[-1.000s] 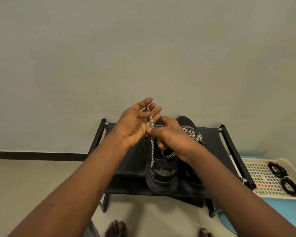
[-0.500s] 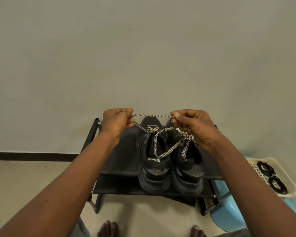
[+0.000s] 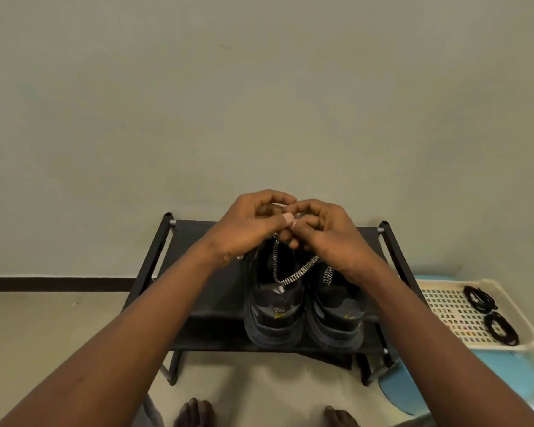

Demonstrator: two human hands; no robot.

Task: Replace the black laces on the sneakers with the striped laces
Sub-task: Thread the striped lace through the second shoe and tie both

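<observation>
1. The pair of black chunky-soled sneakers (image 3: 273,306) stands side by side on top of the black fabric-and-metal shoe rack (image 3: 204,272). Heels face the person, toes face the wall, long axes front to back.
2. The heels reach the rack's front edge, and the wider stretch of fabric lies to their left.
3. The left hand (image 3: 247,226) and right hand (image 3: 330,235) touch above the tongues, fingers curled on the black-and-white striped lace (image 3: 290,277), which loops down into the left sneaker.
4. Coiled black laces (image 3: 479,298) lie in a cream perforated plastic tray (image 3: 429,285), well apart at right.
</observation>
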